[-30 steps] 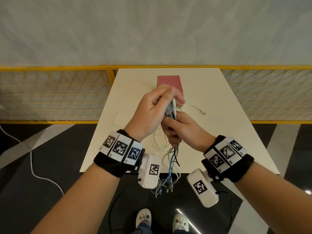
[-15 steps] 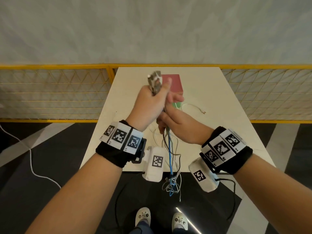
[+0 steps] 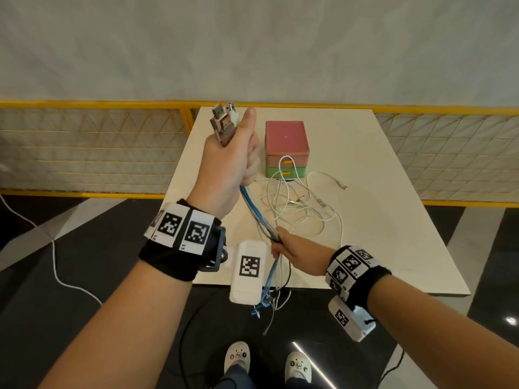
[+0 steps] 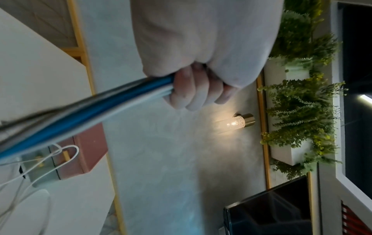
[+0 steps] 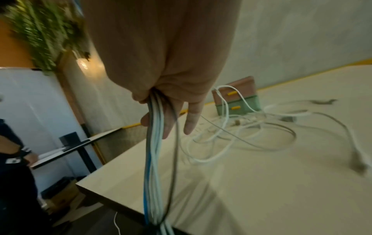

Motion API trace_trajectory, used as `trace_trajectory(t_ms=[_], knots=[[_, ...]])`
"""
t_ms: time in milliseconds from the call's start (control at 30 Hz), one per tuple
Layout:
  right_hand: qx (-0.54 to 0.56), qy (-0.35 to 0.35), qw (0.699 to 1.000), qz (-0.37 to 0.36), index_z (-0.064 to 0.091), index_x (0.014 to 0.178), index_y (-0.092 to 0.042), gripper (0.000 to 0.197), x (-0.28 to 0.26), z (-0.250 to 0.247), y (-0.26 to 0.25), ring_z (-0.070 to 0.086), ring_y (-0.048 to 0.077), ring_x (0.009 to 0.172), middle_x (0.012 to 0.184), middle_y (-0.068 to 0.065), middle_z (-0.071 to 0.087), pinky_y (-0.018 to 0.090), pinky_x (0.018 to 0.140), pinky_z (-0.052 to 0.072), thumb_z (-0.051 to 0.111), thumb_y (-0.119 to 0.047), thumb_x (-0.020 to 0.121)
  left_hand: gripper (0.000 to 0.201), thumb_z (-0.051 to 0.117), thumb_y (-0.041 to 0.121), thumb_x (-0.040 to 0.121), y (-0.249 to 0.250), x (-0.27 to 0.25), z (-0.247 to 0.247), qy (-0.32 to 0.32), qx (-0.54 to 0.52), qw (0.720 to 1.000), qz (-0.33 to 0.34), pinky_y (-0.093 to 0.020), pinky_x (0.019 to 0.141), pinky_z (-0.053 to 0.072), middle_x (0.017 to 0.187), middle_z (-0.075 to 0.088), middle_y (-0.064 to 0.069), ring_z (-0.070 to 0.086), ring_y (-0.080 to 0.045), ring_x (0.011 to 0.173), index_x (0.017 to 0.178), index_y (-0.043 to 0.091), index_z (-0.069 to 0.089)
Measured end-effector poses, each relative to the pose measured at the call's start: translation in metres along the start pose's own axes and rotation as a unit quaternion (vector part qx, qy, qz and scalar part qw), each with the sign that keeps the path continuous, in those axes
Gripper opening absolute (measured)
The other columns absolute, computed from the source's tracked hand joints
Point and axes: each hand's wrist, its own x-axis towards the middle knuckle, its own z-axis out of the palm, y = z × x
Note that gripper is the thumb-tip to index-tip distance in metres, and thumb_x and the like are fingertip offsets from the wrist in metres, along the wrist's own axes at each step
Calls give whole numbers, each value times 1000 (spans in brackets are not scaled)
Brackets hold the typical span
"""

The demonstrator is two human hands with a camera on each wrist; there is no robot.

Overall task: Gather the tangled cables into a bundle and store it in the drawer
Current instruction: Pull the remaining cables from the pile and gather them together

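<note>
My left hand (image 3: 229,158) is raised above the table's left side and grips the cables (image 3: 254,211) near their plug ends, with several metal USB plugs (image 3: 223,123) sticking out above the fist. The blue, white and grey cables (image 4: 84,114) run taut down to my right hand (image 3: 283,245), which grips the same cables (image 5: 157,159) near the table's front edge. Their tails (image 3: 266,301) hang below the edge. Loose white cable loops (image 3: 303,209) lie on the table in front of the small drawer box (image 3: 286,147), pink above and green below, both drawers shut.
The white table (image 3: 379,220) stands against a yellow-framed mesh railing (image 3: 84,147). A white cord (image 3: 56,265) trails over the dark floor at the left. My shoes (image 3: 266,357) show below the table's front edge. In the right wrist view a person (image 5: 14,159) stands at the far left.
My left hand has risen up and left with the plug ends. My right hand has slid down along the cables toward the front edge, stretching them straight. The drawer box is now uncovered.
</note>
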Motion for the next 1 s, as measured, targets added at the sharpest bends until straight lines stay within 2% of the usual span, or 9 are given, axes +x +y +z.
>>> trace_trajectory(t_ms=[100,167,233,400,567,733,833,933,1000], knots=[[-58,-42,996,60,45,111,-14,18,1,6,31,57,26,91,101,4,57,46,90,47,46,-26,98,56,47,39,101,3,4,-6,2,15,1000,6,-19,39,14,43,23,7,16,-9,36,49,23,35],[-71,-107,988,89,36,136,-16,53,0,0,46,47,18,121,133,2,45,36,108,37,61,-21,90,55,48,38,101,4,8,-10,-7,44,999,2,-20,39,13,43,24,7,17,-9,36,50,22,35],[-58,-109,985,118,36,141,-18,67,-2,-13,57,43,13,125,136,-2,41,26,104,36,70,-14,83,54,49,38,101,1,11,-14,-17,73,997,-1,-20,39,14,42,24,8,18,-9,35,51,22,34],[-29,98,979,176,65,91,-19,9,4,-47,89,63,21,92,97,5,67,34,89,51,59,-14,87,50,49,38,101,-23,20,-19,-20,124,992,-23,-26,47,33,46,27,9,25,-12,43,55,23,34],[-45,236,944,225,68,91,-13,19,22,-63,117,59,25,96,106,10,58,27,85,42,50,-6,88,51,49,39,101,-52,35,-16,-3,163,986,-35,-35,66,46,50,28,7,33,-10,45,54,24,36],[-66,186,960,197,65,108,-7,22,60,-58,124,52,27,118,130,9,49,32,104,36,50,-8,91,55,50,41,100,-71,57,-8,11,168,984,-57,-37,68,45,45,32,8,36,-9,41,49,25,38],[-107,111,965,212,61,120,-14,31,83,-53,126,40,29,132,142,8,41,39,113,29,44,-22,96,56,49,44,99,-77,68,-6,29,164,983,-77,-36,67,43,42,32,6,37,-10,39,50,20,37],[-193,6,944,268,53,131,-18,41,94,-49,130,35,30,133,146,7,35,43,116,23,36,-34,98,59,49,45,99,-81,73,-9,38,161,983,-84,-34,66,40,40,33,5,36,-11,38,47,19,38],[-197,-3,937,287,51,131,-19,43,98,-49,132,40,32,127,143,6,35,43,110,31,38,-38,94,58,49,45,99,-83,76,-13,41,156,983,-87,-34,64,38,40,32,6,34,-11,38,48,19,37]])
